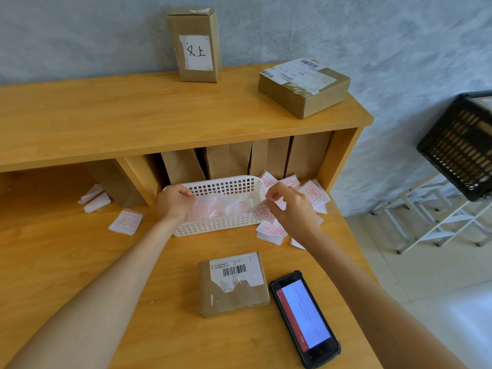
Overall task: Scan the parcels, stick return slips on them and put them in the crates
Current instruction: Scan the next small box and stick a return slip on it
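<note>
A small brown parcel (233, 284) with a barcode label lies flat on the desk in front of me. To its right lies the handheld scanner (305, 318), screen lit. My right hand (291, 206) pinches a white return slip (262, 211) with a red square mark, over the right end of a white mesh basket (213, 229). My left hand (174, 202) is at the basket's left end, its fingers curled on thin backing paper (205, 207) inside the basket. Two more parcels stand on the upper shelf: an upright one (195, 46) and a flat one (303, 87).
Loose return slips lie scattered right of the basket (312, 194) and on the desk to its left (126, 222). Brown paper bags (229, 161) stand in the cubby behind. A black crate (460, 147) sits on a white rack (436, 222) at the right, past the desk edge.
</note>
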Demonstrator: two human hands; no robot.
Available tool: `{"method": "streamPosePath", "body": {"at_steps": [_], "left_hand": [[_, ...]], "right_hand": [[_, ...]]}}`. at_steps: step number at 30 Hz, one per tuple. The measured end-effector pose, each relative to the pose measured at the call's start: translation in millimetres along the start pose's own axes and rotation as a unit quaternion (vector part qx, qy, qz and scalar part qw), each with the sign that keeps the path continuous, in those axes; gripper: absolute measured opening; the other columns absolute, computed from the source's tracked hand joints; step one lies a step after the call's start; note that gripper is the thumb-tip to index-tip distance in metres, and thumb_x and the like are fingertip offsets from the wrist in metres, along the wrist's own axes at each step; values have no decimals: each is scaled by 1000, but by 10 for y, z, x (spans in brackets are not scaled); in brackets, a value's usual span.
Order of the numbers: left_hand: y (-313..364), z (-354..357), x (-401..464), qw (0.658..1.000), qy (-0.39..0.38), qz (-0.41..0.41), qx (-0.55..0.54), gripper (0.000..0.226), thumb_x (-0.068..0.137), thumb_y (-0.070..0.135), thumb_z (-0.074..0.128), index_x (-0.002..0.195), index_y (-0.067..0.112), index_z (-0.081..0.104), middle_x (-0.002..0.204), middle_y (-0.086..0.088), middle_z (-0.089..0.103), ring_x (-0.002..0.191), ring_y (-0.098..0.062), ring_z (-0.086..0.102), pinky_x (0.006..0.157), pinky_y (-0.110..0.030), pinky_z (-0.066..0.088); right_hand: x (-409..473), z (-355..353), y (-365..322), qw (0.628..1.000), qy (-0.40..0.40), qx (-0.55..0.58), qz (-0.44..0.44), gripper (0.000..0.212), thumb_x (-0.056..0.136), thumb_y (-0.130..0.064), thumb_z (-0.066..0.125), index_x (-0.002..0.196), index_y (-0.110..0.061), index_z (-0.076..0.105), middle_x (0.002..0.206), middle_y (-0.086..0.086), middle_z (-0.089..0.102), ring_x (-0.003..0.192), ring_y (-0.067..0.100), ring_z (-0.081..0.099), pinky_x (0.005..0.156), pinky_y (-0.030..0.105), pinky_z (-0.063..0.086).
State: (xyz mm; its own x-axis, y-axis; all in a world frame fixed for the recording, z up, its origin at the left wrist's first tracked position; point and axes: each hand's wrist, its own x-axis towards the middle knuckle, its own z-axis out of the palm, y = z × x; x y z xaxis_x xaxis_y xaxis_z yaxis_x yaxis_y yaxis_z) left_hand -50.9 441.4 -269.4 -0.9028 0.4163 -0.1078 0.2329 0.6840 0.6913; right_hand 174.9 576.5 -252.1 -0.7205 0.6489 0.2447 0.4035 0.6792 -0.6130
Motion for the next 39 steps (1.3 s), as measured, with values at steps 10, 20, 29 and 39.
{"method": "streamPosePath", "body": {"at_steps": [10, 20, 29, 39], "left_hand": [[224, 18, -295, 987, -64, 139, -42, 6, 88, 10, 66, 85, 15, 64, 84, 5, 64, 80, -10, 59, 65, -13, 40], [281, 94, -997, 941, -275, 44, -193, 12, 84, 16, 74, 87, 5, 69, 70, -3, 68, 64, -12, 64, 66, -25, 57], [-36, -93, -1345, 932, -252, -30, -260, 7, 87, 2, 63, 83, 0, 69, 71, -7, 67, 62, -12, 62, 60, -21, 53], [-363, -94, -1662, 969, -199, -18, -144, 21, 86, 19, 69, 66, 14, 68, 50, 11, 60, 44, 1, 50, 51, -18, 39]], "right_hand": [[65, 7, -93, 991, -125, 39, 25, 28, 98, -6, 48, 119, -17, 63, 125, 1, 59, 95, 4, 50, 58, 4, 43], [-84, 82, -223, 979, -148, 132, 45, 34, 91, -9, 63, 123, -22, 62, 99, -1, 70, 95, 10, 60, 73, 4, 41], [-445, 78, -264, 974, -138, 136, 122, 12, 87, -25, 71, 84, -15, 65, 82, -3, 69, 78, 16, 66, 68, 28, 53], [-952, 225, -323, 943, -245, 88, 206, 31, 91, -27, 65, 80, 2, 63, 78, -3, 70, 59, 9, 61, 50, 17, 44]]}}
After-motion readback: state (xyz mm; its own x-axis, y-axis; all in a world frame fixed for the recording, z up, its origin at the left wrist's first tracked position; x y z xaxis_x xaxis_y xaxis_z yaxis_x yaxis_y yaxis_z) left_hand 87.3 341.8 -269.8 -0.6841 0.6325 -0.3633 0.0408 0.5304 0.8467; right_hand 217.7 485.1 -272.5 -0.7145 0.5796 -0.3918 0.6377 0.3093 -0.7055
